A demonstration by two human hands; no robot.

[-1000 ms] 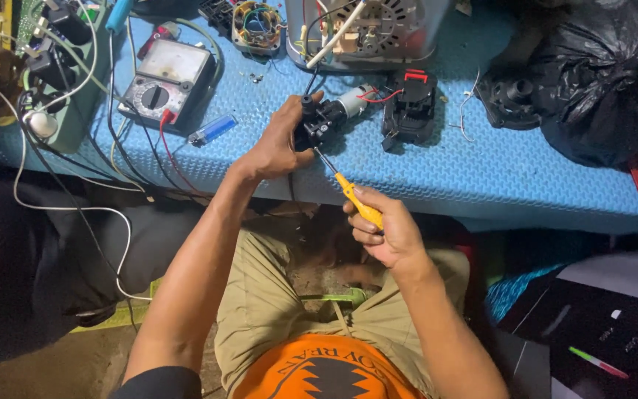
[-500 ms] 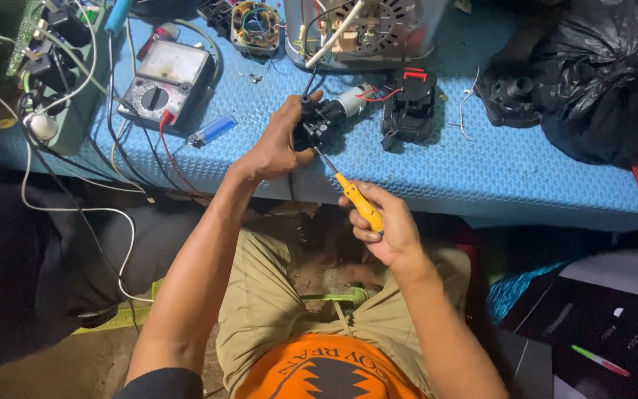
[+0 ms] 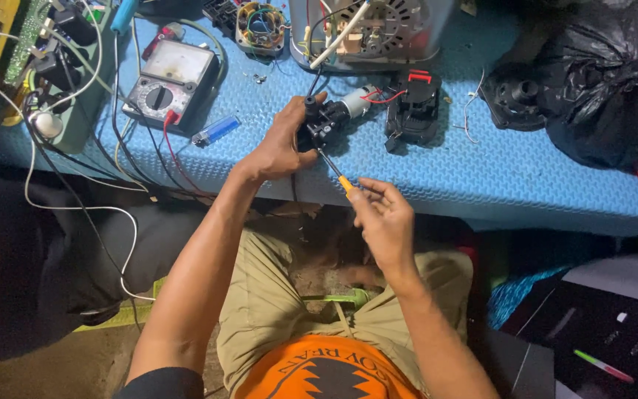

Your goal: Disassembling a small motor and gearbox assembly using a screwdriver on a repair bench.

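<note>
Bright, even light falls on the blue mat (image 3: 526, 185), while below its edge everything sinks into dim, soft shadow.

Both bare forearms reach forward from the lower edge of the view toward the near edge of the table. The left arm runs up from the lower left, elbow bent, wrist straight, and the left hand (image 3: 280, 151) sits at that edge with fingers curled shut in a grip, thumb uppermost. The right arm rises from the lower right, and the right hand (image 3: 382, 222) hangs just short of the table's near edge, palm turned inward, fingers pinched together at the tips, seemingly around something thin, though the fingers hide the contact.
</note>
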